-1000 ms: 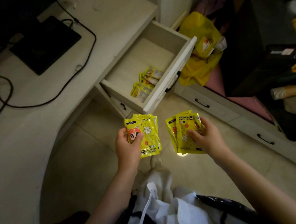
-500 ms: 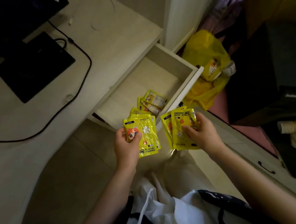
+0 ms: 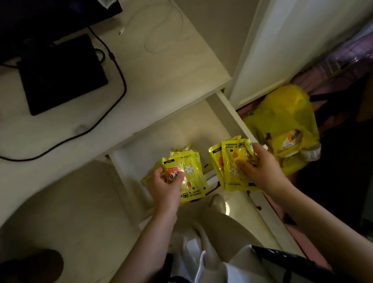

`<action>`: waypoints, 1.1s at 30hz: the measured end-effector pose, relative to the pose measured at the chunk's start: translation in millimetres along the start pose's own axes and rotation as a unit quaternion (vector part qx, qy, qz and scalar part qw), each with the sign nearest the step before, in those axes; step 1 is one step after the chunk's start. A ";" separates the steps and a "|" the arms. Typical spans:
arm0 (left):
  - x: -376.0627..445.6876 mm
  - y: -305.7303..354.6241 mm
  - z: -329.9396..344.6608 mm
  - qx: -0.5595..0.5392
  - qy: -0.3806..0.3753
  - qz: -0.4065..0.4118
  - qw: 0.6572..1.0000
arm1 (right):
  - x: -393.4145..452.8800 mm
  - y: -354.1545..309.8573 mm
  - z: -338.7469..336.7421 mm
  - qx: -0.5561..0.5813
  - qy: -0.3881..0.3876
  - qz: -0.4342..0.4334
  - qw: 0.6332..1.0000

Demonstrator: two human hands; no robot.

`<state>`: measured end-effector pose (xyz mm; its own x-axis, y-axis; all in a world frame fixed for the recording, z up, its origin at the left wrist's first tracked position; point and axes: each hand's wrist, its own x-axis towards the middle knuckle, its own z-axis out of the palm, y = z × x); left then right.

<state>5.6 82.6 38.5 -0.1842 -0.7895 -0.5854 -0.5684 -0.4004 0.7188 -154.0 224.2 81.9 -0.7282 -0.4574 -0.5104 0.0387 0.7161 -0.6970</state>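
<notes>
My left hand point(image 3: 164, 187) grips a small stack of yellow hand-warmer packets point(image 3: 191, 177), thumb on the cartoon face printed on the top one. My right hand point(image 3: 259, 167) holds a second stack of the same yellow packets point(image 3: 231, 159), thumb pressed across the front. Both stacks hover over the front of the open pale drawer point(image 3: 172, 131) under the desk. More yellow packets point(image 3: 181, 149) lie in the drawer, mostly hidden behind the left stack.
The pale desk point(image 3: 149, 79) carries a black flat device point(image 3: 60, 72) and black cables point(image 3: 62, 143). A yellow plastic bag point(image 3: 280, 124) sits on the floor right of the drawer, beside a white panel point(image 3: 295, 20). My legs and a white bag point(image 3: 210, 276) fill the foreground.
Both hands have carried their packet stacks forward from above the floor to over the open drawer. The view has tilted down over the drawer.
</notes>
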 end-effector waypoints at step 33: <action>118.6 -32.5 140.6 0.086 0.016 -0.138 0.987 | 201.9 42.7 70.7 -0.195 -0.153 0.064 0.967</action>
<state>-110.6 67.4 -106.9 0.0201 -0.6766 -0.7361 -0.7216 -0.5194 0.4577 -251.0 125.1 -86.6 -0.4954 -0.4432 -0.7471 -0.1880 0.8944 -0.4059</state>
